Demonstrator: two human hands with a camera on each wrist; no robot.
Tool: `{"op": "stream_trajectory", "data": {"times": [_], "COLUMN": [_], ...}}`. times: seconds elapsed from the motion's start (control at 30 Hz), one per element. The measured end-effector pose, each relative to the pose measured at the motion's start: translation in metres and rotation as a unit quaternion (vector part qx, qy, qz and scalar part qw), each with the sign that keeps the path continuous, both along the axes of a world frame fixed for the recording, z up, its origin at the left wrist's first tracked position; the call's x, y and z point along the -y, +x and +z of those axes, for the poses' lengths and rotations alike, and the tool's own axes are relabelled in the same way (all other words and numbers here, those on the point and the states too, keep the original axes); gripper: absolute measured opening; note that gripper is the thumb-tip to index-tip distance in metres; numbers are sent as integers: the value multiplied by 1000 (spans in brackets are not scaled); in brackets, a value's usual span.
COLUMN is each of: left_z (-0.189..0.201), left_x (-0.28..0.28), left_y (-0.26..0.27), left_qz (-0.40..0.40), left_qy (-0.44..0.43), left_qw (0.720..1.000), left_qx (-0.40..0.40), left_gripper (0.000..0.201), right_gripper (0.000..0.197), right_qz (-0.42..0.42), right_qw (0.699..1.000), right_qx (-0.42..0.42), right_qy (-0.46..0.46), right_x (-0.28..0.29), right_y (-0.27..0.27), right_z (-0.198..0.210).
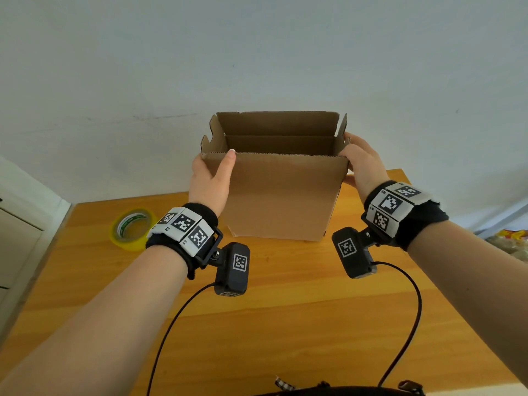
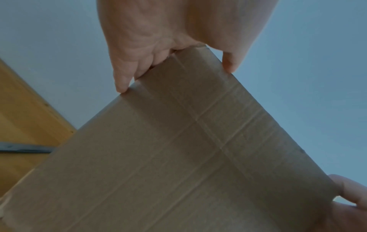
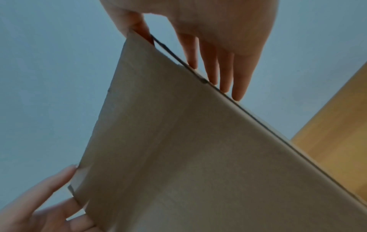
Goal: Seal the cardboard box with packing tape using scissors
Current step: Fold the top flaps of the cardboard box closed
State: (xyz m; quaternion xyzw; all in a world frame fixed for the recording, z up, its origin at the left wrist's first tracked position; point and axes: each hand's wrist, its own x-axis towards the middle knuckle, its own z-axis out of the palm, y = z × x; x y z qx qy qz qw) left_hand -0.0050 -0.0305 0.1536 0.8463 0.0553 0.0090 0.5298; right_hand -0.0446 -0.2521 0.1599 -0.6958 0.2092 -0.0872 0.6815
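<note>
An open brown cardboard box [image 1: 283,195] stands upright at the back of the wooden table [image 1: 285,310], its top flaps raised. My left hand [image 1: 210,181] grips its upper left corner, with the thumb on the front face and the fingers round the left side [image 2: 123,78]. My right hand [image 1: 363,164] holds the upper right corner, fingers lying along the right wall [image 3: 224,70] and the thumb at the front edge. Left of the box, a yellow roll of packing tape [image 1: 133,228] lies flat on the table. I cannot tell whether the box touches the table. No scissors show in the head view.
A pale wall rises right behind the table. A white cabinet [image 1: 17,224] stands at the left and a colourful bag [image 1: 511,241] lies off the right edge. A grey flat strip [image 2: 25,148] lies on the table left of the box. Camera cables hang near my body.
</note>
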Motion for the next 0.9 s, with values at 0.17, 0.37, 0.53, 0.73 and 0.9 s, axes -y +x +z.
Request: {"op": "stream_trajectory", "data": {"times": [0.17, 0.37, 0.53, 0.73, 0.9], "left_z": [1, 1, -1, -3, -5], "left_x": [-2, -2, -2, -5, -8], "left_y": [1, 2, 0, -1, -1], "left_qz": [-14, -23, -27, -33, -34], "left_qy": [41, 38, 43, 56, 64], "left_qw": [999, 998, 998, 996, 995], "left_qx": [27, 48, 49, 59, 62], "left_gripper": [57, 43, 42, 41, 31], "right_gripper": [39, 35, 54, 50, 49], "right_qz": [-21, -27, -5, 24, 31], "right_qw": [998, 995, 998, 995, 994], "right_qx": [38, 69, 28, 27, -3], "right_qy": [-36, -62, -61, -91, -107], "right_x": [1, 0, -5, -4, -4], "right_y": [-5, -12, -15, -15, -12], "right_z": [-3, 0, 1, 1, 4]}}
